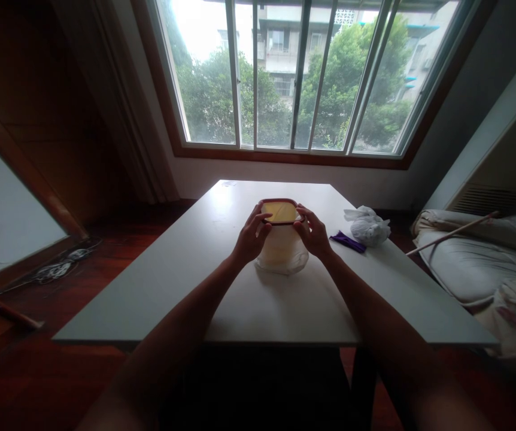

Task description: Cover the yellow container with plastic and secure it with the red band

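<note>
In the head view, looks down along a white table point(150, 293) toward a wide window point(280, 78), with a curtain point(123, 120) at left and a tangle of cable point(58, 269) on the dark red floor point(118, 251). Beyond the table's right side, shows pale bedding point(473, 269) with a thin stick point(451, 234) slanting across. On the tabletop, shows a bunched white plastic bag point(370, 227) and, just beside it, a purple bundle point(348, 241), both right of the right hand point(316, 234) and apart from it. Hides strips of tabletop behind two bare forearms point(186, 311). Cannot tell what fills the bag. At mid-table, shows a pale yellow container point(280, 242) with a brownish-red rim point(285, 222), yellow within, with filmy plastic point(285, 264) about its lower part; cannot make out any contents. Clasps it from both sides, left hand point(251, 235) and right hand each with fingers and thumb closed on the rim. Stands roughly upright, mouth upward, with the rim's longer sides running left to right.
</note>
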Available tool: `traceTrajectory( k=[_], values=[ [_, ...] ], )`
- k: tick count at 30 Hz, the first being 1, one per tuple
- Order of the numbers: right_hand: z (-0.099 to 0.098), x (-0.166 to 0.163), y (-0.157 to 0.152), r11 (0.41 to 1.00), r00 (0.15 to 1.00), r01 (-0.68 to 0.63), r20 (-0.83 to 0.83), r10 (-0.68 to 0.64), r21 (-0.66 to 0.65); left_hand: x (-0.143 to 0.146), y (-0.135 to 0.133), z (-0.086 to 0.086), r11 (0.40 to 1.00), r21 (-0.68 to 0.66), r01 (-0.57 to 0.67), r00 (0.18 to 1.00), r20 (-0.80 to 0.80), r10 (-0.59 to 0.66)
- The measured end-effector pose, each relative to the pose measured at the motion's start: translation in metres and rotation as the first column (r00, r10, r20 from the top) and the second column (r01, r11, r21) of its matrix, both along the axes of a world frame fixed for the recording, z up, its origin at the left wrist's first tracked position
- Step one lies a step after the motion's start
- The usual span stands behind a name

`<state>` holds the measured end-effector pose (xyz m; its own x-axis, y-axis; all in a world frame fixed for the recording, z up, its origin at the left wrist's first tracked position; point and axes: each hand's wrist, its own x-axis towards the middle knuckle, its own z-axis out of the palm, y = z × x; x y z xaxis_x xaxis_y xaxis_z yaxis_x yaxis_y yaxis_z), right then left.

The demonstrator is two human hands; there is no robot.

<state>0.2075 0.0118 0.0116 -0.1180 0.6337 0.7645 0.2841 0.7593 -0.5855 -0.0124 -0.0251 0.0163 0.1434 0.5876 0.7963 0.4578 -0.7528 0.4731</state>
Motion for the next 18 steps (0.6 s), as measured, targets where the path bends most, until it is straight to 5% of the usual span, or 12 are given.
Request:
traceTrajectory(
  k=[18],
  values=[
    [0.009, 0.002, -0.010, 0.995, 0.999, -0.033, 0.005, 0.032, 0.091, -0.008, -0.006, 0.010, 0.979, 0.129, -0.155, 0.988, 0.036, 0.152]
  ],
)
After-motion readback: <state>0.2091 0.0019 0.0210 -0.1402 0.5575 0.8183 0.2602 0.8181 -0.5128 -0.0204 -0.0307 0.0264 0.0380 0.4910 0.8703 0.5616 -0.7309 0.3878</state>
